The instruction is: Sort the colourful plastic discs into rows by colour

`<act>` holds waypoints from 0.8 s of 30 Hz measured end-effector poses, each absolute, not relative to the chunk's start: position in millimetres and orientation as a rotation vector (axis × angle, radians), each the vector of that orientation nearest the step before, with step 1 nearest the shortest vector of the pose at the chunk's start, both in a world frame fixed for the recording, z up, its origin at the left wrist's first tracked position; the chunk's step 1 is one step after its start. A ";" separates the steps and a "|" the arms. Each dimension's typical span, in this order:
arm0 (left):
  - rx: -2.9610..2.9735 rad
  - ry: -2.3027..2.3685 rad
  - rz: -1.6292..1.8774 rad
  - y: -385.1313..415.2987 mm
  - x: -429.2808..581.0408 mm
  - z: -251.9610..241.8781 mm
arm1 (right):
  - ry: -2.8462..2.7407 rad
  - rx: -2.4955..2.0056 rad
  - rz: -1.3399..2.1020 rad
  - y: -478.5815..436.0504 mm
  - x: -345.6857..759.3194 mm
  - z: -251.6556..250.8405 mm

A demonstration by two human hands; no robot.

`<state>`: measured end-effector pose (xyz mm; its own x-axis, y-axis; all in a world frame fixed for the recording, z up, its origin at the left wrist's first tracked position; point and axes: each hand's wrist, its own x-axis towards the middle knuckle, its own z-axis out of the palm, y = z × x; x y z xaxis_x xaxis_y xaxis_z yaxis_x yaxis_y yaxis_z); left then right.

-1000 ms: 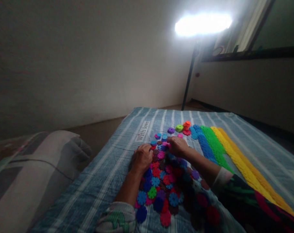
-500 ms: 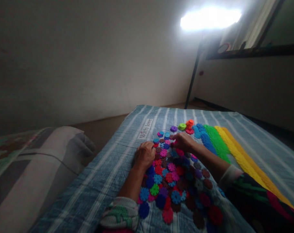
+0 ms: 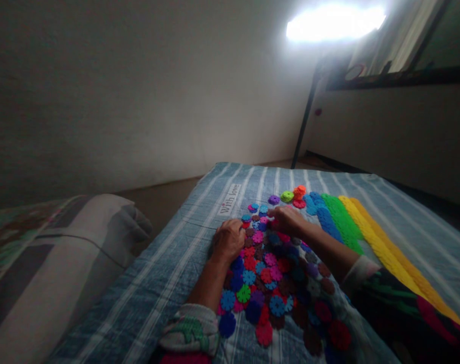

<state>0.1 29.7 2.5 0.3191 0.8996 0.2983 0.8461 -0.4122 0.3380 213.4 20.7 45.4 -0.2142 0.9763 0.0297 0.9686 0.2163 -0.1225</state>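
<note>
Many-coloured notched plastic discs (image 3: 270, 259) lie scattered in a loose spread on a striped blue cloth. At the spread's left edge is my left hand (image 3: 229, 238), back upward, its fingers curled in toward the discs and the fingertips hidden. My right hand (image 3: 286, 220) is over the upper part of the spread, with thumb and fingers drawn together; what lies between them is too small to make out. Small stacks of discs in purple (image 3: 274, 199), lime green (image 3: 286, 196) and orange (image 3: 300, 191) stand just beyond my right hand.
Long rows of sorted discs in blue (image 3: 327, 222), green (image 3: 341, 220), yellow (image 3: 377, 247) and orange-yellow (image 3: 400, 258) run along the right. A bright lamp (image 3: 334, 24) stands behind the cloth-covered surface (image 3: 165, 273). A grey-white bundle (image 3: 74, 263) is at the left.
The view has shifted slightly, so everything sits a little further right and higher. Both hands stay at nearly the same places among the discs.
</note>
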 end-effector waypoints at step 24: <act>2.467 1.590 0.737 30.5 -1.6 1.6 | -2.358 -1.956 0.067 30.7 221.2 52.5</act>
<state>-1.6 30.5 1.6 0.3318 0.8819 0.3351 0.8256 -0.4432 0.3490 221.2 30.7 52.5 -0.1835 0.9825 0.0309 0.9792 0.1855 -0.0827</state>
